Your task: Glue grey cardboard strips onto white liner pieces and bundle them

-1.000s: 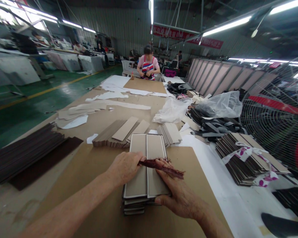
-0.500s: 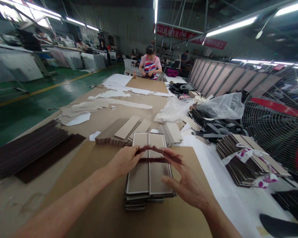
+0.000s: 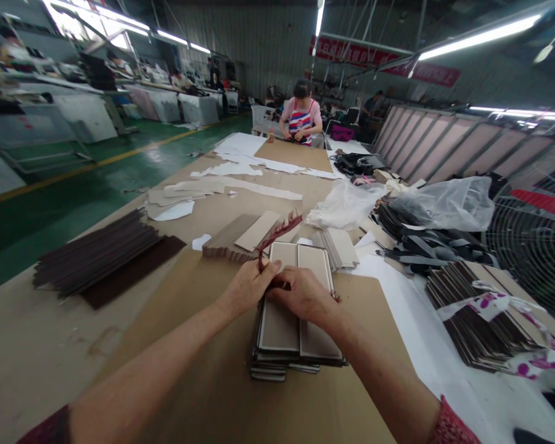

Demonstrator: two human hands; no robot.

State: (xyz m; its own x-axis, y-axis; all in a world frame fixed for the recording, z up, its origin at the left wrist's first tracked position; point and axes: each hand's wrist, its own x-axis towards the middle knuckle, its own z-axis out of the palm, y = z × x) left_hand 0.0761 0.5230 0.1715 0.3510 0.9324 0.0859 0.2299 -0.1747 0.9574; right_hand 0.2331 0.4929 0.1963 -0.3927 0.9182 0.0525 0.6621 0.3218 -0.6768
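My left hand (image 3: 250,285) is pinched on a dark red frayed strip (image 3: 278,232) whose free end sticks up and to the right. My right hand (image 3: 303,295) is closed beside it, fingers meeting the left hand on the lower part of the strip. Both hands hover over a stack of grey rectangular boards (image 3: 300,336) laid two side by side on a brown cardboard sheet (image 3: 203,376).
Dark brown strips (image 3: 97,253) lie piled at the left. Loose grey boards (image 3: 240,237) and plastic bags (image 3: 346,206) sit behind the stack. Tied bundles of boards (image 3: 485,314) lie at the right beside a large fan (image 3: 536,246). A person (image 3: 301,120) works at the table's far end.
The strip was held stretched sideways between my hands; now my hands have come together and one end points upward. The view has shifted left.
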